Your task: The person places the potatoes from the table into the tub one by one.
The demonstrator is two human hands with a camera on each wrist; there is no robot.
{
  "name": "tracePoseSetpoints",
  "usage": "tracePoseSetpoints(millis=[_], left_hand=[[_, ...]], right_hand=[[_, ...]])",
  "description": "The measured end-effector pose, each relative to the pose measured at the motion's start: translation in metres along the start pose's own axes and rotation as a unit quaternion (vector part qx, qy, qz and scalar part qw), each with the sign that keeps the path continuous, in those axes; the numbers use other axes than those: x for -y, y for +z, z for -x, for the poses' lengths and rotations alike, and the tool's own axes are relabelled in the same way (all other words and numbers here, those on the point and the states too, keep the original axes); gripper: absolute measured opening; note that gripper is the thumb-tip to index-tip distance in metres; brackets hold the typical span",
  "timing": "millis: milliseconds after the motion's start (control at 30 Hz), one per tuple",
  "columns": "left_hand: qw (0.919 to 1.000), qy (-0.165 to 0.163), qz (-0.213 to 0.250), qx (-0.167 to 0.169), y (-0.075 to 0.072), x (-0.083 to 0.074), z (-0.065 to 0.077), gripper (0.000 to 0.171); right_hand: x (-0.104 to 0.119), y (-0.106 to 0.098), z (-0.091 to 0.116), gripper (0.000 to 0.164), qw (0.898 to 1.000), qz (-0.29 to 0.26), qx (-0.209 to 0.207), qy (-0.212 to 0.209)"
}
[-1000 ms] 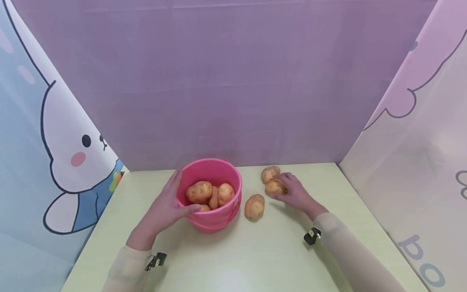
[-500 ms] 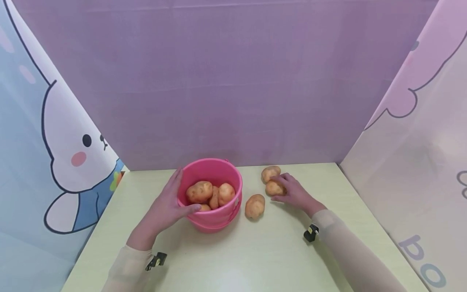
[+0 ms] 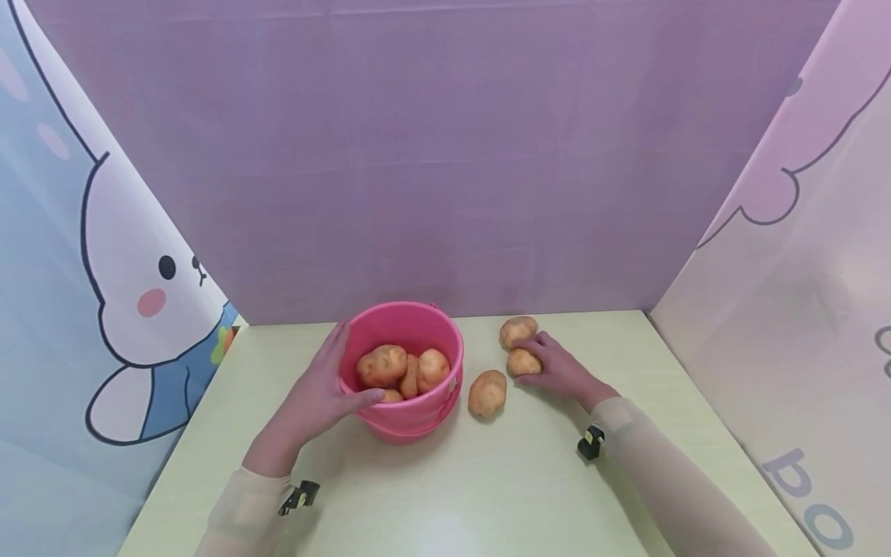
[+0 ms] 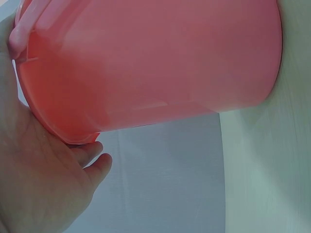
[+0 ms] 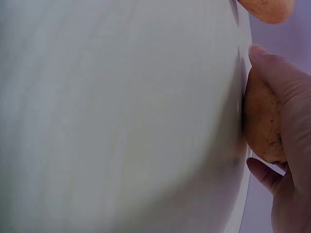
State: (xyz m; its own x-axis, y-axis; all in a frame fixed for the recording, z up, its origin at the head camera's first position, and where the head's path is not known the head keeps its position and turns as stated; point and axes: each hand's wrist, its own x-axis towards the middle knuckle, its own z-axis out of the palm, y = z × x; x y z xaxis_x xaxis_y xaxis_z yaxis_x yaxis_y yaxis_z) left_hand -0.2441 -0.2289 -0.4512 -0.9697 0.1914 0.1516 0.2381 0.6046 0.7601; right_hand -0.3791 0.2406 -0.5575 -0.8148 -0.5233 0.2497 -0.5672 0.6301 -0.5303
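Potato (image 3: 524, 362) is sitting in my right hand (image 3: 562, 374), fingers narrowing round it on the far side, thumb closing in on the near side. So: fingers holding 1 potato. It's lying to the right of the pink bucket (image 3: 407, 424), low at the table (image 3: 445, 495); I can't tell whether its weight is resting there.

Far potato (image 3: 518, 331) is lying just behind it; contact between those 2 isn't showing clearly. Near potato (image 3: 487, 395) is lying on the table between the bucket and my right hand, near the bucket wall.

Left hand (image 3: 322, 394) is spreading wide on the bucket's left side, thumb lying along the near rim, fingers reaching up the far left. Bucket is standing on the table, holding 4 visible potatoes (image 3: 382, 366), 1 of them partly hiding by my thumb.

2 pale sleeves (image 3: 682, 480) are carrying small black devices (image 3: 591, 443) near the cuffs. Purple backdrop (image 3: 445, 155) is hanging behind; rabbit-print panel (image 3: 153, 309) is standing left, cloud-print panel (image 3: 821, 309) right.
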Motion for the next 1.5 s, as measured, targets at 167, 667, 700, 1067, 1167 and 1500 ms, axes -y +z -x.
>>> tracePoseSetpoints(millis=[167,667,700,1067,1167,1500], left_hand=[[1.0,0.007,-0.005,-0.003,-0.0002,-0.001,-0.0004,0.136],[0.9999,0.01,-0.006,-0.001,0.0,0.0002,-0.0023,0.135],[0.9999,0.011,-0.005,-0.001,0.0,0.0005,-0.0025,0.135],[0.9997,0.024,0.003,-0.002,0.0001,0.0,-0.0035,0.135],[0.9999,0.017,-0.001,-0.002,-0.0005,-0.0001,-0.0027,0.135],[0.9999,0.017,-0.002,-0.001,-0.0002,0.0013,-0.0028,0.134]], right_hand=[[-0.002,0.0022,-0.0004,0.074,1.0,0.0,-0.004,-0.012],[-0.0003,0.0024,0.0008,0.071,1.0,-0.014,-0.012,-0.001],[-0.0005,0.0028,0.001,0.07,1.0,-0.013,-0.013,0.003],[-0.0011,0.0027,0.002,0.064,0.999,-0.026,-0.005,0.03],[0.0002,0.0019,0.0015,0.064,0.999,-0.028,-0.004,0.029],[0.0031,0.0009,-0.0011,0.063,0.999,-0.041,-0.003,0.028]])
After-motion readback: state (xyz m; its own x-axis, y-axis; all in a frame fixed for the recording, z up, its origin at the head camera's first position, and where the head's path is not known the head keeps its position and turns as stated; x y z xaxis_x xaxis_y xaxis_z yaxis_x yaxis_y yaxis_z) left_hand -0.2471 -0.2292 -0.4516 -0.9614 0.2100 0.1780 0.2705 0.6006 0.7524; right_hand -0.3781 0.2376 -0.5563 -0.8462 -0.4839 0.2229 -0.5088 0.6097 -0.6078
